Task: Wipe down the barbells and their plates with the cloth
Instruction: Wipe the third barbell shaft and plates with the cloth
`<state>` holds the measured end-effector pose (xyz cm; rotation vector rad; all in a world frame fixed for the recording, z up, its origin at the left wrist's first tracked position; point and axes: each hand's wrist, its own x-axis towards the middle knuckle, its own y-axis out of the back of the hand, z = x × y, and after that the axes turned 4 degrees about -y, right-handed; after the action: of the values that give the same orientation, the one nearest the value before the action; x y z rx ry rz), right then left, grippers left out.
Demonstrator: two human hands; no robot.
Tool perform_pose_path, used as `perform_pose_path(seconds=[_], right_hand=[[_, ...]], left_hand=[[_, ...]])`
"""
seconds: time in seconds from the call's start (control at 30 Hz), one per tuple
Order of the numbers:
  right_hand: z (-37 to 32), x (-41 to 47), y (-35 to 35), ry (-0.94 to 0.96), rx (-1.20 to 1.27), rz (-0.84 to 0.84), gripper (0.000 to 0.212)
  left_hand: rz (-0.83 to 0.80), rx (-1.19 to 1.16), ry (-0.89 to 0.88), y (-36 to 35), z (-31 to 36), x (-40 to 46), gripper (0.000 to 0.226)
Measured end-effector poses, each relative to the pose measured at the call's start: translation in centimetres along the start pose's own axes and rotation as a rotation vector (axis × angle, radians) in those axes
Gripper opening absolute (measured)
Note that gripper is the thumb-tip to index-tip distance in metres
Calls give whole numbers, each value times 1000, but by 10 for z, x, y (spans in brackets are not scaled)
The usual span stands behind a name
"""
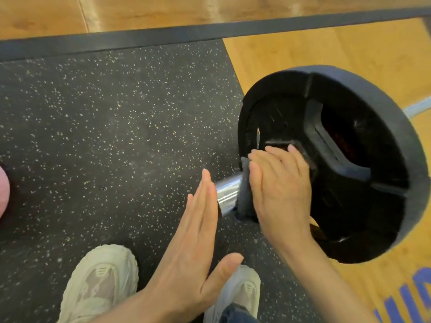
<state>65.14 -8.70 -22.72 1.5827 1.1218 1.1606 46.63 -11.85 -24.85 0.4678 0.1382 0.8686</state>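
Observation:
A black weight plate (349, 148) sits on a barbell whose chrome sleeve end (227, 194) points toward me. My right hand (279, 190) lies flat with straight fingers, pressing a dark grey cloth (245, 197) against the plate's inner face by the sleeve. My left hand (196, 238) is flat and open, its fingers straight, its fingertips against the end of the chrome sleeve. The bar's shaft (417, 108) shows beyond the plate at the right.
The plate stands over the line where speckled black rubber matting (116, 124) meets wooden floor (326, 50). My two pale sneakers (102, 283) stand on the mat below. A dark border strip (186, 33) runs across the top. A pink object (3, 190) is at the left edge.

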Motion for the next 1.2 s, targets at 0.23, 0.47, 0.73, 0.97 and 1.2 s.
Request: perform_pose_path(seconds=[0.23,0.47,0.73,0.97,1.2], right_hand=[[-12,-41,13,-111,105,-196,55],[-17,-20,11,-147,103,-208,44],[-15,22,4,-100,-146,-113,48],[-28,-25,3,126,72,-193,35],[-26,-31,5,136,126,-161,37]], left_hand=[[-11,32,-35,-6,1,-4,89],[-34,42,-31,-8,1,-8,88],[-39,30,-28,-9,1,-8,86],[1,9,-6,-7,-4,-13,86],[-2,0,-25,-6,-2,-12,87]])
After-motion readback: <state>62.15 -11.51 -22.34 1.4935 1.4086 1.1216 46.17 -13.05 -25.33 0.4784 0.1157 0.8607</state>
